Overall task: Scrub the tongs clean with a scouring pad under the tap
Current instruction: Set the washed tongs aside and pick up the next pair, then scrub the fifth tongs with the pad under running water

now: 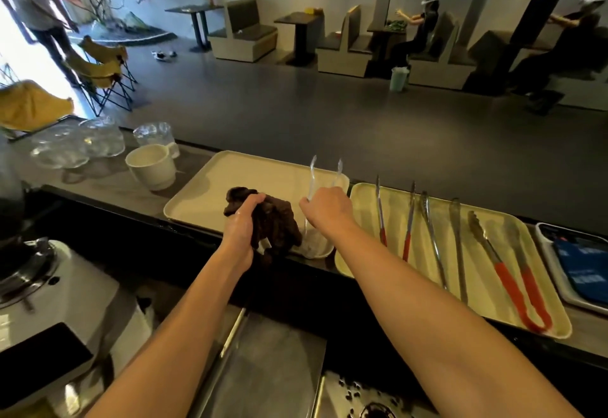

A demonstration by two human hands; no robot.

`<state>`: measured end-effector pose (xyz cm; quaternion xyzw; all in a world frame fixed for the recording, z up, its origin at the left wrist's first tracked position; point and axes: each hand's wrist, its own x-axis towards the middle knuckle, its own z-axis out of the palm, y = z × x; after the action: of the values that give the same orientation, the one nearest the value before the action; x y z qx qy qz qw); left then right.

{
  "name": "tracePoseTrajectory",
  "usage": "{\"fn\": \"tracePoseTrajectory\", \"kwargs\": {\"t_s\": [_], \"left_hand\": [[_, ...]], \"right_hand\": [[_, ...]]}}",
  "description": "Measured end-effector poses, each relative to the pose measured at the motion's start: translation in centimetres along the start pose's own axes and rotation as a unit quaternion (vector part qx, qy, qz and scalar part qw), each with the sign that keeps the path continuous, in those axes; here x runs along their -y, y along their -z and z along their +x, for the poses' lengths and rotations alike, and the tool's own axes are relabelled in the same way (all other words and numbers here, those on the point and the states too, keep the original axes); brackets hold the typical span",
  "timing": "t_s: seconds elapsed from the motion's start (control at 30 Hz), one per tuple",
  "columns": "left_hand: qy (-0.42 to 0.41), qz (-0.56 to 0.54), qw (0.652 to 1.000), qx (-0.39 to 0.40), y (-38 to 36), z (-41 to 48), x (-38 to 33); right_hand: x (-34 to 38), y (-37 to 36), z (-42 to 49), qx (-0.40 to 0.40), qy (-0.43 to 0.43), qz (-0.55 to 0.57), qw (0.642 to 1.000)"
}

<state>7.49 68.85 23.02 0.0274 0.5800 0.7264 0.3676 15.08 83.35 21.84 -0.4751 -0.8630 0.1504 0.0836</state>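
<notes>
Several clear glass dishes (75, 146) and a cream cup (152, 167) sit at the tabletop's (105, 183) left end. Next, over the near edge of a beige tray (263, 174), the left hand (241, 226) has its fingers (253, 201) closed round a dark crumpled scouring pad (276, 223). Just beside it, the right hand (327, 208) pinches clear plastic tongs (312, 174), tips pointing up and away, above a small white bowl (316, 246). Further right, a second tray (487, 305) carries three metal tongs (437, 236), two with red grips.
</notes>
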Motion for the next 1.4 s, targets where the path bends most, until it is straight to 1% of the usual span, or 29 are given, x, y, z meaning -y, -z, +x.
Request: {"fn": "tracePoseTrajectory", "kwargs": {"t_s": [0.13, 0.2, 0.23, 0.3, 0.37, 0.43, 0.5, 0.67, 0.7, 0.77, 0.87, 1.1, 1.17, 1.27, 1.37, 1.4], "left_hand": [[0.000, -0.005, 1.000, 0.005, 2.2, 0.0, -0.4], [-0.007, -0.009, 1.000, 0.016, 3.7, -0.4, -0.8], [-0.014, -0.011, 1.000, 0.018, 4.7, -0.8, -1.1], [-0.025, -0.013, 0.999, 0.015, 6.1, -1.9, -1.7], [-0.041, -0.014, 0.999, 0.005, 8.2, -3.3, -2.1], [-0.062, -0.027, 0.998, -0.001, 10.6, -4.7, -2.5], [-0.075, -0.031, 0.996, -0.023, 13.8, -6.3, -3.0], [-0.092, -0.021, 0.994, -0.051, 23.6, -11.3, -3.3], [-0.089, -0.033, 0.994, -0.062, 25.9, -12.4, -3.3], [-0.090, -0.057, 0.988, -0.111, 30.9, -14.6, -3.1], [-0.090, -0.071, 0.980, -0.163, 37.0, -17.4, -2.4], [-0.069, -0.085, 0.969, -0.224, 50.2, -22.1, 0.9], [-0.047, -0.089, 0.963, -0.252, 52.5, -22.7, 1.8], [-0.014, -0.091, 0.958, -0.272, 54.8, -22.7, 3.6], [0.031, -0.104, 0.959, -0.262, 56.7, -22.0, 5.7], [0.034, -0.106, 0.958, -0.265, 56.8, -22.1, 5.9]], "right_hand": [[0.5, -0.7, -0.1, 0.010, -0.027, -0.035, 0.999], [0.9, -0.3, -1.1, -0.015, -0.029, -0.073, 0.997], [1.5, 0.0, -2.0, -0.040, -0.022, -0.081, 0.996], [2.5, 0.5, -3.4, -0.086, 0.000, -0.048, 0.995], [4.3, 0.5, -5.5, -0.093, 0.049, 0.028, 0.994], [6.8, 0.1, -8.0, -0.058, 0.097, 0.092, 0.989], [9.9, -0.8, -11.2, -0.019, 0.145, 0.133, 0.980], [17.0, -4.1, -19.3, 0.018, 0.212, 0.233, 0.949], [18.3, -5.0, -21.1, 0.027, 0.227, 0.252, 0.940], [21.3, -6.8, -24.9, 0.056, 0.245, 0.274, 0.928], [24.8, -10.3, -29.3, 0.109, 0.262, 0.270, 0.920], [31.6, -17.9, -38.0, 0.182, 0.306, 0.251, 0.900], [32.9, -19.6, -39.2, 0.196, 0.312, 0.249, 0.896], [33.5, -21.7, -40.1, 0.202, 0.299, 0.251, 0.898], [33.6, -23.8, -40.0, 0.220, 0.297, 0.231, 0.900], [33.5, -24.4, -39.9, 0.225, 0.300, 0.219, 0.901]]}}
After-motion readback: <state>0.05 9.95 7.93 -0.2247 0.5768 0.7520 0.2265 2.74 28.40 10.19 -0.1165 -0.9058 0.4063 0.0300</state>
